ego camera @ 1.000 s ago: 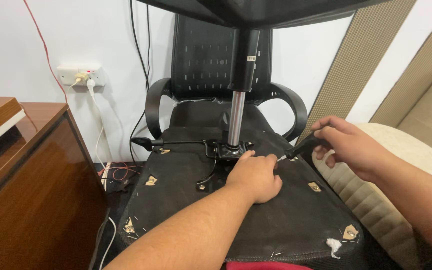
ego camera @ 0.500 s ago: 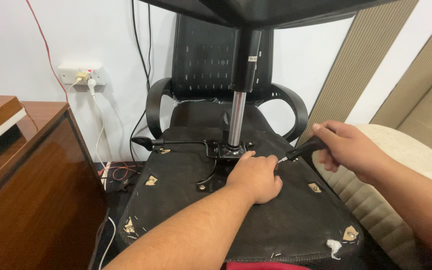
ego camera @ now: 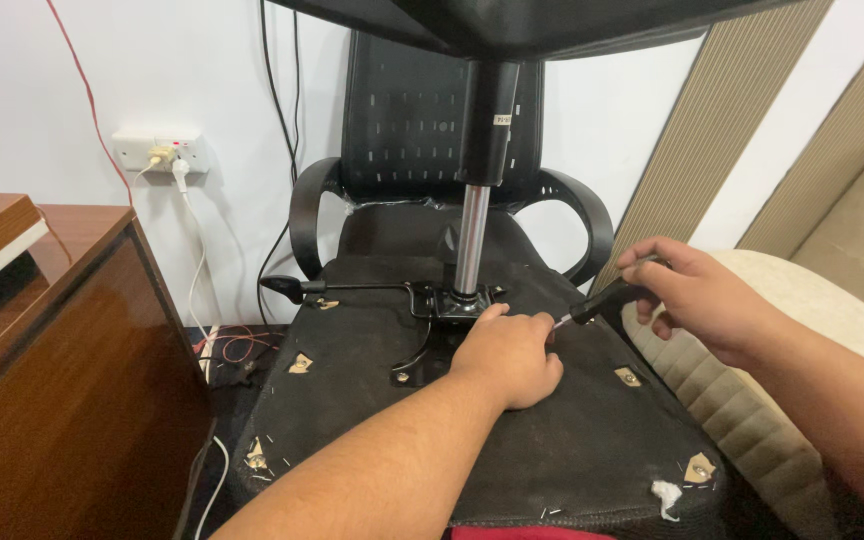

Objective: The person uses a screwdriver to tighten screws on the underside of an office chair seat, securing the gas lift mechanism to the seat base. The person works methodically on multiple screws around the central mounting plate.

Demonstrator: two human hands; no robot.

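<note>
Head view: an office chair lay upside down, its seat underside [ego camera: 512, 440] facing up and the backrest [ego camera: 407, 130] standing behind. The left hand [ego camera: 510, 355] pressed flat on the black fabric beside the mechanism plate [ego camera: 447, 300]; grip loosely curled, holding nothing. The right hand [ego camera: 697, 295] had its grip closed around a black-handled screwdriver [ego camera: 597, 300].

Progress, as judged: the plate was still bolted on and the gas cylinder [ego camera: 472, 235] still seated upright, so the work looked early.

Screwdriver's long axis ran nearly level, sloping slightly; tip pointed left and down toward the plate, just at the left hand's knuckles. The adjustment lever [ego camera: 342, 288] pointed left.
</note>
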